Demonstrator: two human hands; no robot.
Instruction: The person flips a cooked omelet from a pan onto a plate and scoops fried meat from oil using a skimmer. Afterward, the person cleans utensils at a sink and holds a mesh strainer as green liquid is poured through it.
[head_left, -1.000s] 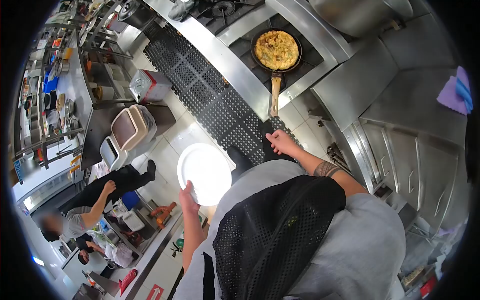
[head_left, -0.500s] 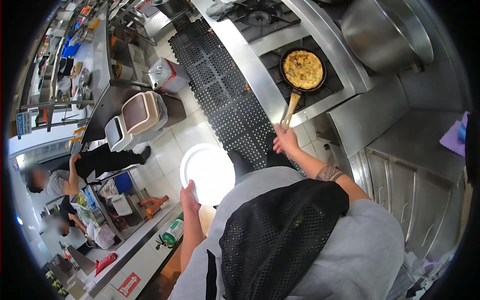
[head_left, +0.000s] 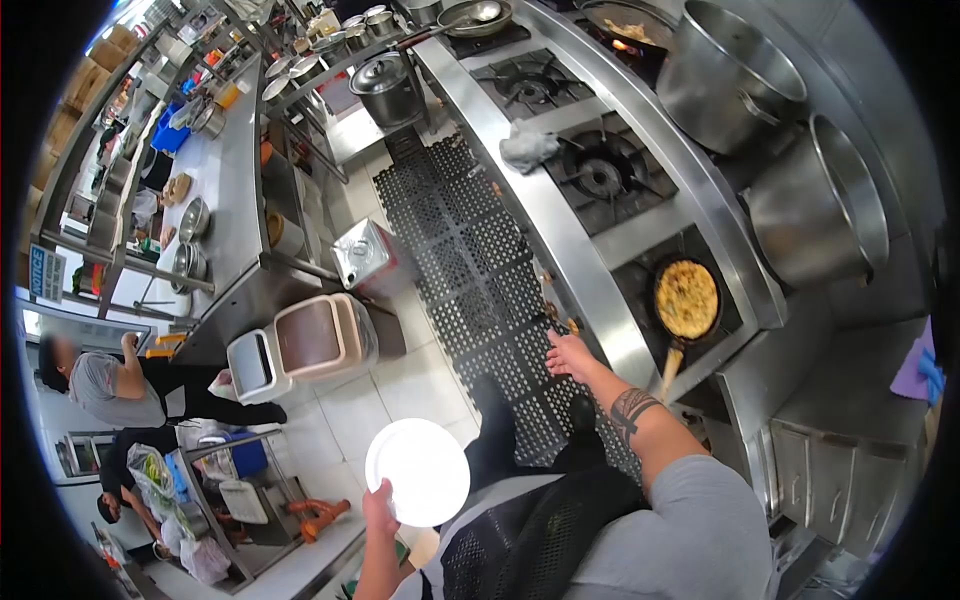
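My left hand [head_left: 380, 508] grips the rim of a round white plate [head_left: 418, 472], held over the floor at the lower middle. My right hand [head_left: 570, 356] is stretched out above the black perforated mat, its fingers apart and holding nothing. To its right, a black frying pan [head_left: 672, 342] with a wooden handle rests on the near burner. A round, browned omelette-like food [head_left: 688, 299] lies in the pan. The pan handle points down toward my right forearm, and my fingers are away from it.
Large steel pots [head_left: 820, 205] stand behind the burners. A grey cloth [head_left: 528, 147] lies on the stove's front edge. Lidded bins [head_left: 318, 335] and a square tin [head_left: 366, 258] stand left of the mat [head_left: 470, 270]. Two other people [head_left: 110, 385] are at the far left.
The view has swung so that more of the stove shows, with the pan lower and farther right. My right hand now reaches farther forward, left of the pan handle. The plate stays in my left hand.
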